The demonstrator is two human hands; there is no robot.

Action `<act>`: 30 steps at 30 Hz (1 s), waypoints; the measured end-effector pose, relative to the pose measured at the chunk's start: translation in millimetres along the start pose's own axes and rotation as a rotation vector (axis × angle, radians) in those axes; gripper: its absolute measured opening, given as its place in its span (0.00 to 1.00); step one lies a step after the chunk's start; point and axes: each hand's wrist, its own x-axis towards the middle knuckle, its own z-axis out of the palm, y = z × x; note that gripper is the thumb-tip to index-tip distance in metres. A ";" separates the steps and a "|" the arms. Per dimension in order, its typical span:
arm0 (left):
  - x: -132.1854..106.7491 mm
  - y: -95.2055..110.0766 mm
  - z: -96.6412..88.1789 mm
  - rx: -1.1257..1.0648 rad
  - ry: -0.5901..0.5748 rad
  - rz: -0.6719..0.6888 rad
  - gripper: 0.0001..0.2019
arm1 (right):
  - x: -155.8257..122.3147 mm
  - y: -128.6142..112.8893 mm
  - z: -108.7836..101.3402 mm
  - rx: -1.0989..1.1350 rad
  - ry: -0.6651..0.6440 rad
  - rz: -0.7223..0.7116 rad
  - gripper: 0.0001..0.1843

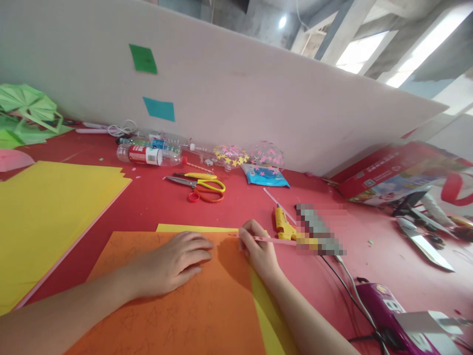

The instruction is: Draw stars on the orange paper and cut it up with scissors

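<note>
Orange paper (221,315) lies in front of me, with rows of hand-drawn pencil stars on it. Yellow paper (271,315) shows from beneath its top and right edges. My left hand (175,261) rests flat on the orange sheet, fingers stretched out and holding nothing. My right hand (258,251) is closed around a pink pencil (281,241), whose tip points left near the sheet's upper right corner. Just beyond that hand sits a yellow glue gun (284,224).
Scissors (207,187) and a yellow cutter (199,175) lie ahead, before plastic bottles (140,155) and a blue packet (266,176). A yellow paper stack (55,212) is left. At right are cables (347,281), a purple device (380,305), a knife (424,246) and a red box (399,172).
</note>
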 end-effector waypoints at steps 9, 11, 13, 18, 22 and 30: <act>0.3 -3.5 0.0 0.042 0.036 -0.034 0.15 | -6.0 -7.0 3.6 -0.014 -0.208 0.015 0.03; 0.3 -3.9 1.2 0.047 0.040 -0.028 0.16 | -5.0 -6.0 5.3 -0.057 -0.188 0.010 0.05; 0.2 -3.9 1.7 0.046 0.050 -0.020 0.16 | -3.8 -5.1 6.0 -0.079 -0.188 0.014 0.06; -0.3 -3.1 0.6 0.025 0.047 -0.028 0.15 | -3.6 -6.8 5.3 -0.081 -0.227 0.038 0.05; -0.3 -3.1 0.4 0.020 0.038 -0.027 0.16 | -4.0 -8.2 5.7 -0.072 -0.246 0.053 0.03; -0.3 -3.0 0.3 0.024 0.027 -0.034 0.15 | -3.6 -2.6 8.8 -0.133 -0.169 0.033 0.05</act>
